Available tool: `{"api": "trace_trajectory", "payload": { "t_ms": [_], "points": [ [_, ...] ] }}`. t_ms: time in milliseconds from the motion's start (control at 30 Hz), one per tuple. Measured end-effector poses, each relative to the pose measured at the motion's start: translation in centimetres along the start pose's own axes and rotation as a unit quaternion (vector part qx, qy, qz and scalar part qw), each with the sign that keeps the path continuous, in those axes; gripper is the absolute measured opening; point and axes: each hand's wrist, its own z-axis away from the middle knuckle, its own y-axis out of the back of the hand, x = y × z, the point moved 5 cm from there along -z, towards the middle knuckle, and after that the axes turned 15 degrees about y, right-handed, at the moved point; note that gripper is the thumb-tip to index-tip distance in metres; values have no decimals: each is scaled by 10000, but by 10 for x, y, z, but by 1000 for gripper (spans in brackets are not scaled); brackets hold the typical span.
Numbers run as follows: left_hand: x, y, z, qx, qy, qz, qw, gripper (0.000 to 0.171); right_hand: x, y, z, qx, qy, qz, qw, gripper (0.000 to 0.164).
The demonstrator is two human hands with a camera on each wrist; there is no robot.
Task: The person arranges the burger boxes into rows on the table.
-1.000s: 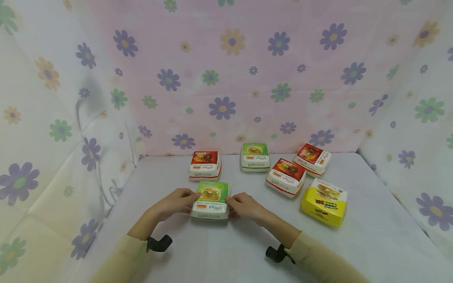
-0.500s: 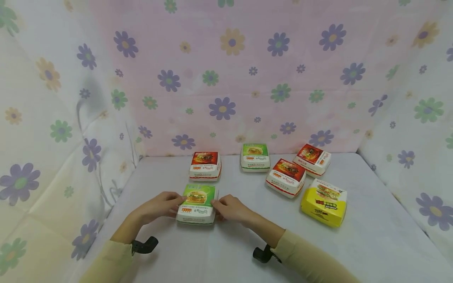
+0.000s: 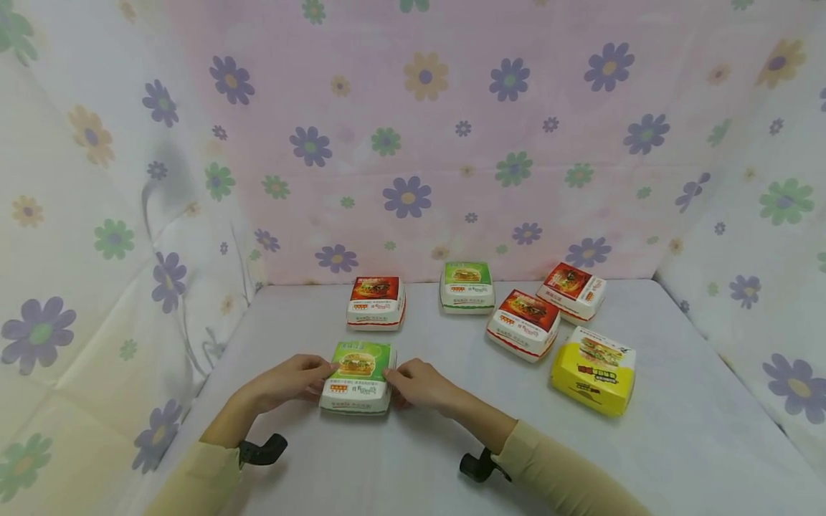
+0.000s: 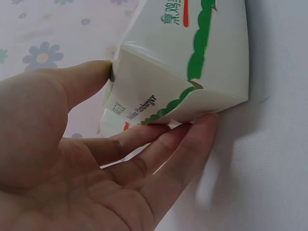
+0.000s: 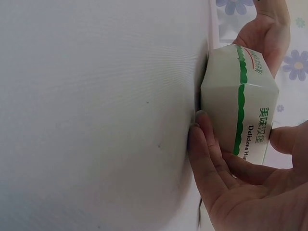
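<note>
A green-and-white burger box [image 3: 356, 387] with a burger picture on its lid is held between both hands, low at the table's middle left. My left hand [image 3: 290, 380] grips its left side, thumb at the lid's edge. In the left wrist view, the left fingers [image 4: 192, 149] lie against the box's lower side wall. From the right, my right hand [image 3: 419, 383] grips the opposite side, its thumb on the lid edge. The right wrist view shows the right fingertips [image 5: 199, 132] low beside the box, close to the tabletop.
Behind the held box stands a red-and-white burger box [image 3: 376, 304]. Another green box [image 3: 467, 288] is at the back centre. To the right are two more red boxes, one nearer [image 3: 523, 322] and one farther [image 3: 571, 292], and a yellow box [image 3: 592, 373]. Flowered cloth [image 3: 413, 143] surrounds the table.
Both hands have moved the green burger box leftward and toward the person, away from the red box behind it. In the last half second it has shifted only slightly nearer. The other boxes stayed put.
</note>
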Motion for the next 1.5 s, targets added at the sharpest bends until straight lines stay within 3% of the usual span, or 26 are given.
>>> {"api": "trace_trajectory", "payload": {
  "t_ms": [267, 800, 1133, 1233, 1367, 1500],
  "points": [
    [-2, -1, -2, -102, 1, 69, 9999, 63, 3, 0, -2, -67, 7, 2, 10000, 41],
    [0, -3, 3, 3, 135, 105, 9999, 69, 10, -1, -3, -131, 19, -191, 9997, 43],
    [-1, 1, 8, -99, 84, -1, 9999, 71, 13, 10, 4, -149, -91, -101, 9998, 52],
    [2, 3, 12, 85, -45, -185, 9998, 68, 11, 14, 8, -207, -77, -70, 9997, 54],
    [6, 4, 16, 602, -250, -521, 9965, 65, 9, 20, 16, -319, -35, 6, 9995, 53],
    [11, 7, 18, 1388, -684, -969, 9832, 63, 10, 25, 22, -436, 107, 205, 9988, 52]
  ]
}}
